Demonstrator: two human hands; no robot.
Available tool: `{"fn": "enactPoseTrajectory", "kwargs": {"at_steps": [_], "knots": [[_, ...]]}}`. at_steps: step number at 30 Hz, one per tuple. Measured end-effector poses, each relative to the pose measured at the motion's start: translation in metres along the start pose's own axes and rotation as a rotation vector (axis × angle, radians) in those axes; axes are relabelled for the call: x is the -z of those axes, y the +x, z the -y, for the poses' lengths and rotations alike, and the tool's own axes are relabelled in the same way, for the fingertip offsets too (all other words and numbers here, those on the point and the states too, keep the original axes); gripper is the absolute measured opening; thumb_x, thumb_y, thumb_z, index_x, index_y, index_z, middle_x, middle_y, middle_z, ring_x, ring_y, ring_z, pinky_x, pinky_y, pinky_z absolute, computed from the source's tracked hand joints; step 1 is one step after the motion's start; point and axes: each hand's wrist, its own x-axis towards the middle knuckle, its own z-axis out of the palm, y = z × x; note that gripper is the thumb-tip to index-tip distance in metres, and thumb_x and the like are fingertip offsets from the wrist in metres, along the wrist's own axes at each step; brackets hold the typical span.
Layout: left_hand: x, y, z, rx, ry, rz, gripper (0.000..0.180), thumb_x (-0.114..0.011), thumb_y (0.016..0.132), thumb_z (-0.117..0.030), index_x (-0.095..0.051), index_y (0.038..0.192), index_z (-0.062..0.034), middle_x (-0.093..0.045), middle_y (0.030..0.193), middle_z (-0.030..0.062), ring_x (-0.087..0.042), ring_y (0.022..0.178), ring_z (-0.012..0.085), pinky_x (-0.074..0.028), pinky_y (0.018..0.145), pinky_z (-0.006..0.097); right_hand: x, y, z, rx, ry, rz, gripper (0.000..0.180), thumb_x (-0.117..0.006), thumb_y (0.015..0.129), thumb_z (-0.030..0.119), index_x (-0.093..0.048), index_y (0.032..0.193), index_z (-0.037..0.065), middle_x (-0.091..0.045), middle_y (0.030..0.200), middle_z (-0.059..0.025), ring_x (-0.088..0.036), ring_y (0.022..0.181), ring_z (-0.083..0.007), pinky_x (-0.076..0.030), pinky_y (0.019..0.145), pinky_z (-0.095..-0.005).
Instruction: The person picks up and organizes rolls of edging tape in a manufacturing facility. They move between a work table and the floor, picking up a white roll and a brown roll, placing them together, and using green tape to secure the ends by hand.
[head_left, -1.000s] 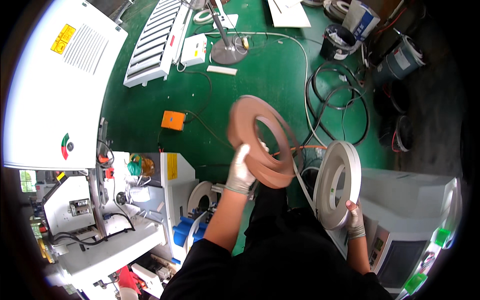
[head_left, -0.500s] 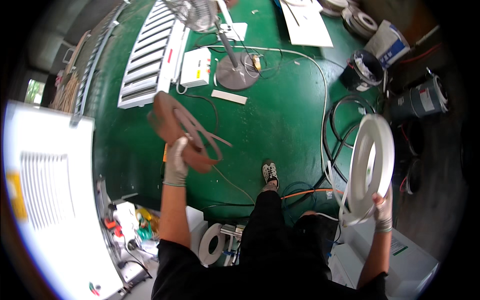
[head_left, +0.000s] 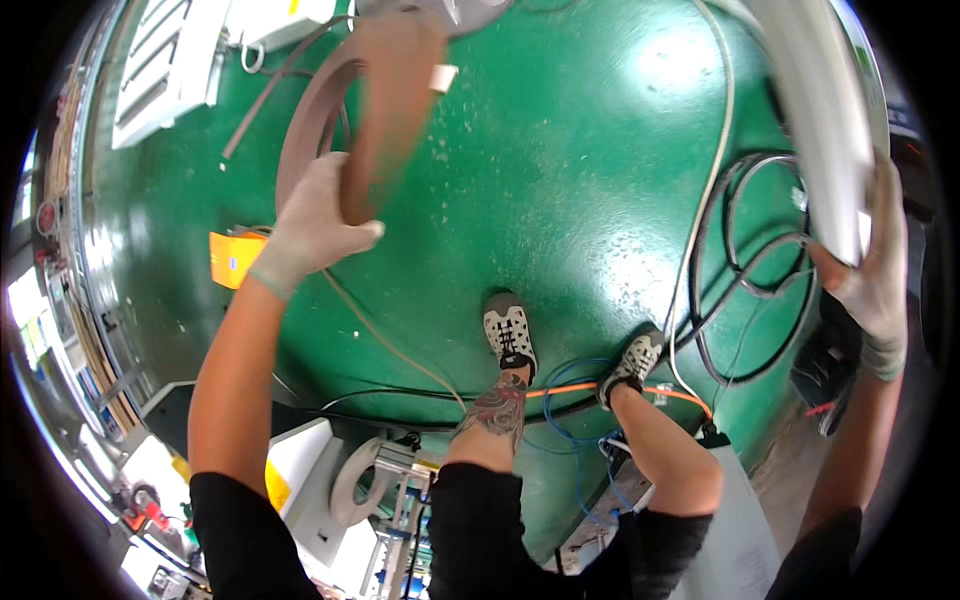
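Note:
Pinched at its lower edge, a brown edge banding roll (head_left: 395, 110) is held up by my left hand (head_left: 312, 222), which wears a whitish glove with a bare thumb tip. A loose end of its strip hangs out to the left, and motion smears the roll's outer side. Over at the far right, my right hand (head_left: 875, 285), gloved the same way, grips the lower end of a white edge banding roll (head_left: 815, 110). That roll stands on edge, blurred and cut off by the top of the picture. Both rolls are off the floor and well apart.
A black hose (head_left: 725, 210) lies coiled on the green floor, with an orange cable (head_left: 570, 388) and blue tubing near my shoes. A slatted white conveyor (head_left: 165, 70) stands at the upper left. Another whitish roll (head_left: 350, 485) sits on equipment beside my left leg.
I have turned and stepped, with both feet now showing. The brown roll has moved up and slightly left in view; the white roll has moved up and right. Both hands still hold their rolls.

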Motion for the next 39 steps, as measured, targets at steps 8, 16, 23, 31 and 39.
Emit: {"fn": "enactPoseTrajectory", "kwargs": {"at_steps": [8, 16, 23, 31, 39], "knots": [[-0.340, 0.080, 0.106, 0.000, 0.593, 0.246, 0.107, -0.074, 0.079, -0.066, -0.033, 0.159, -0.0082, -0.029, 0.165, 0.0206, -0.019, 0.157, 0.0369, -0.008, 0.128, 0.056, -0.452, 0.096, -0.153, -0.023, -0.471, 0.324, 0.126, -0.084, 0.067, 0.067, -0.025, 0.162, 0.008, -0.031, 0.166, -0.0166, -0.023, 0.156, -0.0341, -0.014, 0.128, -0.0507], [-0.352, 0.063, 0.135, -0.064, 0.558, 0.355, 0.111, -0.068, 0.081, -0.073, -0.029, 0.161, -0.0070, -0.018, 0.168, 0.0215, -0.009, 0.158, 0.0379, -0.004, 0.127, 0.060, -0.475, 0.091, -0.152, -0.062, -0.294, 0.231, 0.120, -0.088, 0.064, 0.061, -0.032, 0.158, 0.011, -0.040, 0.159, -0.0123, -0.033, 0.151, -0.0309, -0.017, 0.128, -0.0523], [-0.350, 0.061, 0.124, -0.055, 0.528, 0.303, 0.111, -0.070, 0.081, -0.070, -0.028, 0.162, -0.0079, -0.019, 0.168, 0.0215, -0.010, 0.158, 0.0383, -0.005, 0.128, 0.057, -0.459, 0.086, -0.147, -0.022, -0.360, 0.186, 0.112, -0.091, 0.069, 0.042, -0.032, 0.157, 0.004, -0.039, 0.158, -0.0171, -0.031, 0.151, -0.0348, -0.017, 0.126, -0.0546], [-0.356, 0.055, 0.104, 0.027, 0.548, 0.234, 0.110, -0.075, 0.080, -0.063, -0.026, 0.162, -0.0081, -0.023, 0.167, 0.0201, -0.016, 0.157, 0.0383, -0.009, 0.128, 0.055, -0.498, -0.002, -0.048, 0.623, -0.073, 0.503, 0.069, -0.076, 0.083, 0.032, -0.054, 0.145, 0.012, -0.043, 0.158, -0.0110, -0.035, 0.149, -0.0308, -0.021, 0.127, -0.0491], [-0.368, 0.047, 0.085, 0.092, 0.576, 0.106, 0.099, -0.079, 0.085, -0.040, -0.025, 0.160, -0.0031, -0.030, 0.165, 0.0182, -0.025, 0.154, 0.0355, -0.018, 0.128, 0.051, -0.532, -0.027, -0.049, 0.544, -0.189, 0.368, 0.043, -0.074, 0.082, 0.020, -0.068, 0.123, 0.011, -0.057, 0.141, -0.0095, -0.043, 0.143, -0.0299, -0.019, 0.127, -0.0550]]}}
